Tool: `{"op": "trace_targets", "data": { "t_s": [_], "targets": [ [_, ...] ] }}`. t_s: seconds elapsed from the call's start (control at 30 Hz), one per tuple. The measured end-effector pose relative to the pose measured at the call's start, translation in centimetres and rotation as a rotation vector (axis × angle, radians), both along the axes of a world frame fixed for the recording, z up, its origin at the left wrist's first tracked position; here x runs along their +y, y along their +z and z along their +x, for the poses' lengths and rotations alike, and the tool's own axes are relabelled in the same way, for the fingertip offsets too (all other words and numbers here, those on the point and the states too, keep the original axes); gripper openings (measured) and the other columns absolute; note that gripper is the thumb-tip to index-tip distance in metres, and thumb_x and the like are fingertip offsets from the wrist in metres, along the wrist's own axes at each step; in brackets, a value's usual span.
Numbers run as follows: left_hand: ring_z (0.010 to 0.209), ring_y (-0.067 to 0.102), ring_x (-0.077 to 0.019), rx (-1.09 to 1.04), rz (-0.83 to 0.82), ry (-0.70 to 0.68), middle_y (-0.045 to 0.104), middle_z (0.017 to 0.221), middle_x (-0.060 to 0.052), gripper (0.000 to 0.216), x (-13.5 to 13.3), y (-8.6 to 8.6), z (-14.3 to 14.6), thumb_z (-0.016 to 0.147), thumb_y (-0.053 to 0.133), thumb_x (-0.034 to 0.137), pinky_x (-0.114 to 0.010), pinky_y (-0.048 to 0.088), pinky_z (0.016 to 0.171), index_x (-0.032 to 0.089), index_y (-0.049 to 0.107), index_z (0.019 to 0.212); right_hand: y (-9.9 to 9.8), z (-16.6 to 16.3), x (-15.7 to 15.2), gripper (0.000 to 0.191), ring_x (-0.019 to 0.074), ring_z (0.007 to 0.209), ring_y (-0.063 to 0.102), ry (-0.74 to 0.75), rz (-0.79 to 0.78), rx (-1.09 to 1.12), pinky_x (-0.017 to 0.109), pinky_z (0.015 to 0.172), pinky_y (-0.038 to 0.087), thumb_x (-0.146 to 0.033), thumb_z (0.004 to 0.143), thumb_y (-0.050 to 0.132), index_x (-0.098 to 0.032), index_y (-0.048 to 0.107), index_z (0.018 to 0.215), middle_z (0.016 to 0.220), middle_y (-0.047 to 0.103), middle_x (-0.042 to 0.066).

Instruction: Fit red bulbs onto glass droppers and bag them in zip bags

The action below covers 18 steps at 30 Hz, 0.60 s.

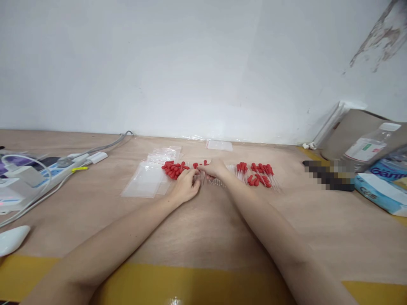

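Glass droppers with red rubber bulbs lie in groups across the middle of the table. My left hand (187, 186) is beside the left pile of red bulbs (174, 170), its fingers curled towards the thumb; what lies between them is too small to make out. Close by on the right, my right hand (214, 168) has its fingers closed at a dropper's red bulb, partly hidden. Thin glass tips (218, 182) show below that hand. Further right lie a bundle of droppers (241, 167) and a looser group of droppers (262, 173). Clear plastic bags (143, 180) overlap left of the pile.
A power strip (47, 178) with plugs and cables runs along the left, with a white mouse (14, 240) nearer me. A small stack of white sheets (219, 145) rests by the wall. On the right stand a clear bottle (369, 146) and a blue tissue pack (381, 192).
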<state>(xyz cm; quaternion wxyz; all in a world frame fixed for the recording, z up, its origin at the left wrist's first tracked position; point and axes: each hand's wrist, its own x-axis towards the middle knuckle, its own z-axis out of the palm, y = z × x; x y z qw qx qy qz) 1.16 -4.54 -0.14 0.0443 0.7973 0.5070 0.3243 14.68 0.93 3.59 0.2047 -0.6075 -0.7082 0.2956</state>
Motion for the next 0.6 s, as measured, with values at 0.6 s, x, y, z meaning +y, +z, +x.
{"op": "trace_targets", "data": {
  "t_s": [0.6],
  "targets": [
    [0.109, 0.041, -0.0296, 0.221, 0.078, -0.052, 0.052, 0.115, -0.012, 0.061, 0.9, -0.4, 0.7, 0.071, 0.053, 0.059, -0.046, 0.030, 0.090, 0.017, 0.045, 0.113, -1.2, 18.1, -4.5, 0.026, 0.0107, 0.059, 0.051, 0.111, 0.206, -0.151, 0.020, 0.052, 0.036, -0.039, 0.060, 0.067, -0.018, 0.066, 0.076, 0.067, 0.061, -0.001]
  ]
}}
